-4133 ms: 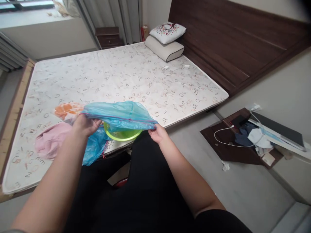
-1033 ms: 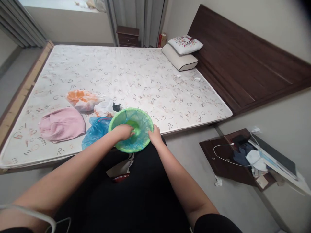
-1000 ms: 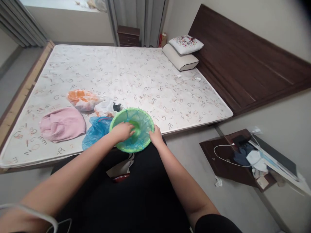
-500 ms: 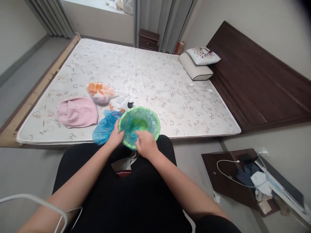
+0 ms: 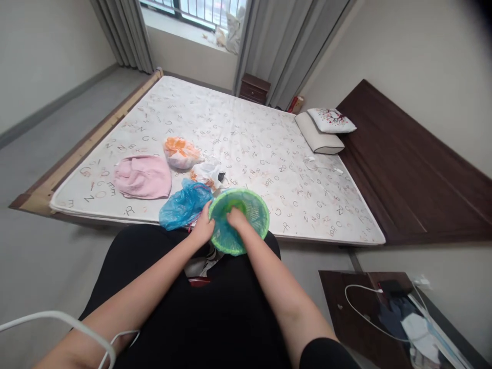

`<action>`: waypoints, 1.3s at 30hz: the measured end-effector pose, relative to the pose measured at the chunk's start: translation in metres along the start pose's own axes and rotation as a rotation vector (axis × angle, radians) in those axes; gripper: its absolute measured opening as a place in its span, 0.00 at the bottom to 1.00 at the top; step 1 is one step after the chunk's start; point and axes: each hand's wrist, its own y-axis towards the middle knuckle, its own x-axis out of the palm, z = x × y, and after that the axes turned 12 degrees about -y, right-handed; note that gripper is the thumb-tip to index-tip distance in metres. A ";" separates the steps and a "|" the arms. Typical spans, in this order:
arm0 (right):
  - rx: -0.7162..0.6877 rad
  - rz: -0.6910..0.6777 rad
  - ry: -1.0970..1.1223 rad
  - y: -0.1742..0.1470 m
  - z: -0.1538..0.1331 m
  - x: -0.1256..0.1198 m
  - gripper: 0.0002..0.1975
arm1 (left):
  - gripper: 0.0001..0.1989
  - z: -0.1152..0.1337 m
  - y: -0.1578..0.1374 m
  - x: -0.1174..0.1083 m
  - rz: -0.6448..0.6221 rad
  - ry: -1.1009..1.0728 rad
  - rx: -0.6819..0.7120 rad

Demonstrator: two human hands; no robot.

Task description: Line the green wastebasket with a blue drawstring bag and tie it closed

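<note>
A light green wastebasket (image 5: 260,237) with mesh sides rests between my knees, its mouth tilted up toward me. A thin bluish plastic bag lines part of its inside. My left hand (image 5: 203,225) is closed on the basket's left rim, thumb on the inside. Deep in the basket is my right hand (image 5: 236,218), close to the bottom, with its fingers curled; what they hold, if anything, is hidden. Just left of the basket, a crumpled blue plastic bag (image 5: 182,205) lies at the mattress edge.
On the mattress (image 5: 246,123) lie a folded pink cloth (image 5: 143,177), an orange-and-white plastic bag (image 5: 180,152) and a white bag (image 5: 207,171). Pillows (image 5: 319,134) rest by the dark headboard (image 5: 403,169). A nightstand (image 5: 346,302) with cables stands at right. A white cable (image 5: 57,315) crosses my left forearm.
My right hand has gone from near the basket's front rim down into it. The liner sits lower, baring mesh on the right side. The left hand stays on the rim. The view has tilted up.
</note>
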 end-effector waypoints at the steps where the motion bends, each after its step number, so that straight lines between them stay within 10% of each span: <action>1: 0.012 0.029 -0.028 -0.002 0.000 -0.004 0.16 | 0.45 0.000 0.005 -0.003 -0.025 -0.043 -0.043; 5: -0.023 0.071 -0.084 -0.032 0.011 -0.024 0.23 | 0.40 0.001 0.042 -0.048 -0.158 -0.169 -0.234; 11: -0.319 0.542 -0.159 -0.120 0.064 -0.039 0.20 | 0.37 -0.028 0.071 -0.144 0.124 0.284 -0.216; 20: -0.235 0.666 -0.062 -0.182 0.138 -0.015 0.16 | 0.10 -0.021 0.086 -0.191 0.390 0.425 -0.257; 25: -0.219 0.669 -0.009 -0.171 0.133 -0.014 0.15 | 0.20 0.022 0.101 -0.246 0.840 0.467 -0.245; 29: -0.180 0.679 0.052 -0.165 0.132 -0.016 0.15 | 0.37 0.044 0.107 -0.258 0.968 0.556 -0.231; 32: -0.170 0.673 0.076 -0.164 0.134 -0.015 0.14 | 0.38 0.050 0.119 -0.236 0.779 0.847 -0.037; 35: -0.187 0.676 0.078 -0.160 0.133 -0.015 0.13 | 0.34 0.046 0.146 -0.191 0.274 0.976 0.219; 39: -0.187 0.670 0.111 -0.154 0.127 -0.020 0.14 | 0.42 0.025 0.184 -0.117 -0.135 0.998 0.189</action>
